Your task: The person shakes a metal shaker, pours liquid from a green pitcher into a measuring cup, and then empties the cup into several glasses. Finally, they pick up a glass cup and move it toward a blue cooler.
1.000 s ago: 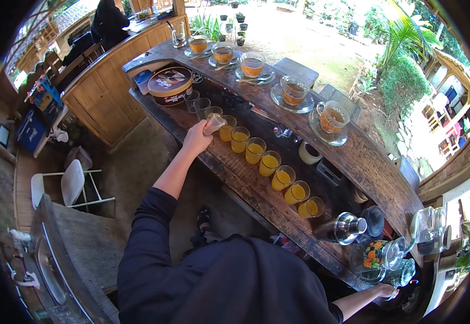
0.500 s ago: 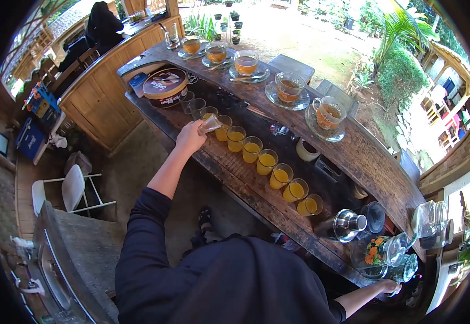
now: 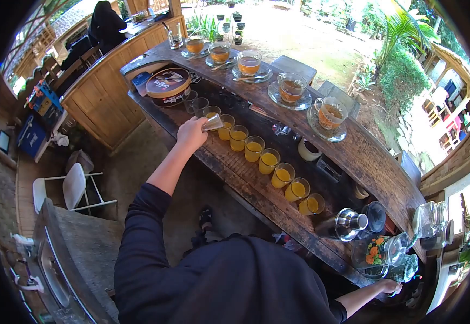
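My left hand (image 3: 192, 135) is closed around a small clear glass (image 3: 212, 123), tilted on its side above the near end of a row of glasses. Beside it stands a glass of yellow drink (image 3: 238, 140), one of several lined up along the lower wooden counter (image 3: 229, 164). Just past the held glass is an empty glass (image 3: 200, 107). At the far right my right hand (image 3: 389, 287) has its fingers curled at the counter's end, close to a clear glass jar (image 3: 406, 268). What those fingers grip is hard to make out.
Several cups of amber drink (image 3: 291, 89) on saucers line the raised counter. A round ice cream tub (image 3: 168, 86) sits at the left end. A steel shaker (image 3: 348, 225) and a flowered glass jar (image 3: 374, 252) stand to the right. A folding chair (image 3: 74, 186) is behind left.
The held glass has tipped closer to level, and my left hand has shifted slightly. The whole view has moved a little; my right hand stays in place.
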{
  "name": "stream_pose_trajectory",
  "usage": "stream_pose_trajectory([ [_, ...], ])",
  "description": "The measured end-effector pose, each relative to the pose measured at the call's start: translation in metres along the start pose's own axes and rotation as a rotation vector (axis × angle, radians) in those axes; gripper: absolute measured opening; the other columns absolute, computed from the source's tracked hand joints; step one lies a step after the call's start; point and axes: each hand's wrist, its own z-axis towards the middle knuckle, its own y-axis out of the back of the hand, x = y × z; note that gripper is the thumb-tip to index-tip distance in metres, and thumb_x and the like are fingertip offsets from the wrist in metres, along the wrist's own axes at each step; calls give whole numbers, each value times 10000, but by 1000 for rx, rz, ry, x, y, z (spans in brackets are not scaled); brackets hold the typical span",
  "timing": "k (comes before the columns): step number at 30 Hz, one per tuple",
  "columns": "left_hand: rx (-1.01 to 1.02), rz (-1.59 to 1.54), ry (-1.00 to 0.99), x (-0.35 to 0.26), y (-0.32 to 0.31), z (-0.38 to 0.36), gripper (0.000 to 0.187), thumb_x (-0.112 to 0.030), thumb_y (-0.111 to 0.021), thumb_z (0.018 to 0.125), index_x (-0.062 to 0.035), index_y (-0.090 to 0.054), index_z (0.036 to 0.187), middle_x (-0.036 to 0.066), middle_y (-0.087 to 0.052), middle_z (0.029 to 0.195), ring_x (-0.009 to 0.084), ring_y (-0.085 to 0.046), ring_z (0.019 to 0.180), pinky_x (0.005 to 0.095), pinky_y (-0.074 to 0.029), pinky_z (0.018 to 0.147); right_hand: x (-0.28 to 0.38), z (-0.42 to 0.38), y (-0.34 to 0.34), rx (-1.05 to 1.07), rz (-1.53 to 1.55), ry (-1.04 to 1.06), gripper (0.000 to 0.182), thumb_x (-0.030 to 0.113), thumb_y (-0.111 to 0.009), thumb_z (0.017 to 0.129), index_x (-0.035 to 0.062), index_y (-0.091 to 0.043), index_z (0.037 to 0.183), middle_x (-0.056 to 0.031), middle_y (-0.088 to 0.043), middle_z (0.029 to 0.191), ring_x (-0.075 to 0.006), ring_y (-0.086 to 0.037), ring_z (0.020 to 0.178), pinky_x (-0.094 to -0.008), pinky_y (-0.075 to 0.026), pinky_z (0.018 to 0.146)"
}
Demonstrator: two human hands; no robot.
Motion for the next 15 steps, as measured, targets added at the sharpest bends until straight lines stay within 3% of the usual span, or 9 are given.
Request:
stream_pose_trajectory([
  [2, -13, 73, -29, -1, 1, 0, 348, -130, -605, 691, -135, -601, 1039, 100, -588, 932, 301, -588, 878, 415, -471, 750, -12, 8, 0, 24, 32, 62, 296, 293, -466, 816, 39, -544, 945, -91, -549, 922, -222, -488, 846, -361, -390, 801],
  [5, -35, 127, -68, -2, 2, 0, 340, -128, -595, 699, -129, -600, 1039, 103, -589, 926, 305, -590, 868, 418, -472, 749, -80, 58, 10, 47, 42, 106, 282, 290, -467, 819, 43, -541, 932, -86, -547, 911, -222, -486, 840, -357, -386, 808],
  [12, -19, -160, -12, 16, -21, -9, 351, -115, -615, 703, -111, -584, 1053, 143, -593, 929, 316, -588, 864, 401, -478, 738, -19, 14, 0, 60, -37, 185, 298, 308, -439, 836, 40, -536, 923, -89, -546, 907, -234, -488, 834, -363, -393, 804],
  [13, -92, -217, -46, 22, -30, -11, 371, -86, -619, 697, -82, -574, 1066, 145, -611, 912, 306, -602, 863, 372, -478, 735, -6, 4, -3, 48, -50, 165, 312, 313, -427, 845, 33, -534, 929, -94, -545, 903, -237, -490, 830, -366, -393, 801],
  [15, -164, -276, -82, 28, -43, -17, 392, -56, -623, 691, -54, -564, 1079, 147, -628, 896, 296, -616, 862, 342, -478, 732, -65, 46, 7, 92, -35, 229, 378, 350, -358, 903, 16, -530, 951, -108, -545, 910, -246, -495, 830, -371, -393, 798],
])
